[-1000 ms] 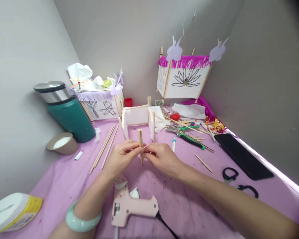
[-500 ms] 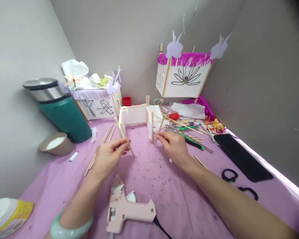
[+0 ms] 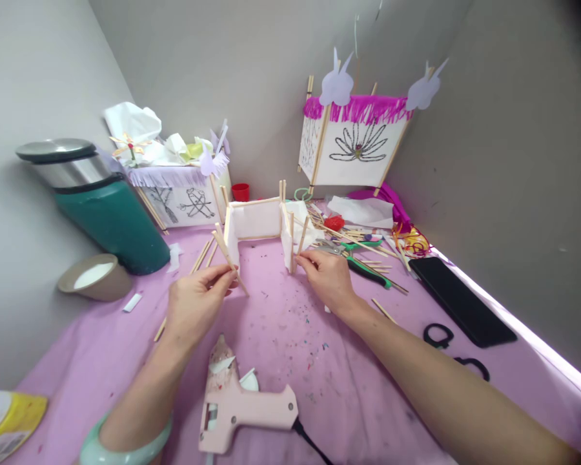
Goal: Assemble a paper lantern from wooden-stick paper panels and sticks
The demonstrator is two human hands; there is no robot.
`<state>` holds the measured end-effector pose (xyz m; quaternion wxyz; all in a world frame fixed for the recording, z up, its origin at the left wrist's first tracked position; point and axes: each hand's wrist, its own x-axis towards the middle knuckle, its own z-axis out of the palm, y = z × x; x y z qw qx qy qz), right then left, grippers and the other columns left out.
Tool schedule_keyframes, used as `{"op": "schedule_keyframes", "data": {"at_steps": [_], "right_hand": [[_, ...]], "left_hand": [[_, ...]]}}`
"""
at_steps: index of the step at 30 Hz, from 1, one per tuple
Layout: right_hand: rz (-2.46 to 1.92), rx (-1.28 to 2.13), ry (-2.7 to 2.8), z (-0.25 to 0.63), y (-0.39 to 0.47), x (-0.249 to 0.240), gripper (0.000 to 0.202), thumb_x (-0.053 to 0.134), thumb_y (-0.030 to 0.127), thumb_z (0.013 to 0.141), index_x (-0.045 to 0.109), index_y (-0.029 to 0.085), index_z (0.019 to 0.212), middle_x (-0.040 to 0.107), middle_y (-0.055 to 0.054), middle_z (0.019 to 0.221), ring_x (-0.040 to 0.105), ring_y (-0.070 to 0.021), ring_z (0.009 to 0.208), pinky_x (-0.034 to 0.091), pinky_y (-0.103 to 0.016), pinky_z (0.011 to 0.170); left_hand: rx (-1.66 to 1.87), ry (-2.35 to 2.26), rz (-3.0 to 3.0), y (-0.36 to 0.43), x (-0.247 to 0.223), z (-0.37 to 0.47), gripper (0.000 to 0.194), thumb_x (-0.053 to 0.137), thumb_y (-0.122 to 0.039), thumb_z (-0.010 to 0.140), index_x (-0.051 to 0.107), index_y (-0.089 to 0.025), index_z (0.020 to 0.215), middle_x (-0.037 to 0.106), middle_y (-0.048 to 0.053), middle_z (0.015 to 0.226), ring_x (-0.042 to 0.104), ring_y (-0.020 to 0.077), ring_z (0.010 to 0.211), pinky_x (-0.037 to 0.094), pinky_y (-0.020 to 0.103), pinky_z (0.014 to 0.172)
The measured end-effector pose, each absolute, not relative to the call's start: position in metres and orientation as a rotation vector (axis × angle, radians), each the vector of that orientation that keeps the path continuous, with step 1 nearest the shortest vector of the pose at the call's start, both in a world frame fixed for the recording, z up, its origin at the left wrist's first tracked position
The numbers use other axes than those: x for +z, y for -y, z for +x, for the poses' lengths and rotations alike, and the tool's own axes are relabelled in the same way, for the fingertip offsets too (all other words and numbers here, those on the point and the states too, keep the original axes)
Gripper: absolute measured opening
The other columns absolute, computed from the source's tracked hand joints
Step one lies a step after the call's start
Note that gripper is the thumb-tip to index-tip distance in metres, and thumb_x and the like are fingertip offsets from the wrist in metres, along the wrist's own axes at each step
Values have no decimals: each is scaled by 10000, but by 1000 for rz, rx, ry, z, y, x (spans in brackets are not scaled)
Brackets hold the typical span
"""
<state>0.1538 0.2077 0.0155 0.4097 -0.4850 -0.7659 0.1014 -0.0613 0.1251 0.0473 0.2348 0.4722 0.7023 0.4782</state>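
Observation:
Ahead of me on the cloth stands a small three-sided frame of wooden sticks with white panels [image 3: 257, 221]; its near side is open. My left hand [image 3: 196, 300] is closed, thumb and fingers pinching a thin wooden stick [image 3: 225, 250] that slants across the frame's left front edge. Another wooden stick [image 3: 303, 234] is pinched by my right hand [image 3: 326, 278], leaning beside the right panel's front post. Whether either stick touches the frame I cannot tell. A pale pink glue gun [image 3: 244, 407] lies on its side in front of me.
A teal bottle [image 3: 113, 223] and a beige bowl [image 3: 97, 284] stand left. Two decorated paper lanterns are behind, one with a magenta fringe [image 3: 356, 142]. Green-handled pliers [image 3: 368, 271], loose sticks, a black phone [image 3: 459, 300] and scissors handles [image 3: 438, 336] lie right.
My right hand has brought its stick closer to the right panel's front post. My left hand keeps its stick near the left front edge. The whole view has shifted slightly.

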Motion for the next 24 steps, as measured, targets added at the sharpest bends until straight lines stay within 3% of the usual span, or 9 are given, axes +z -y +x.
{"op": "schedule_keyframes", "data": {"at_steps": [24], "right_hand": [[-1260, 151, 2036, 146, -200, 24, 192, 566, 260, 867, 743, 207, 814, 738, -25, 797, 655, -158, 743, 395, -250, 684]], "left_hand": [[1289, -2145, 1496, -127, 43, -68, 289, 596, -431, 758, 740, -237, 916, 749, 7, 787, 701, 198, 730, 534, 289, 688]]}}
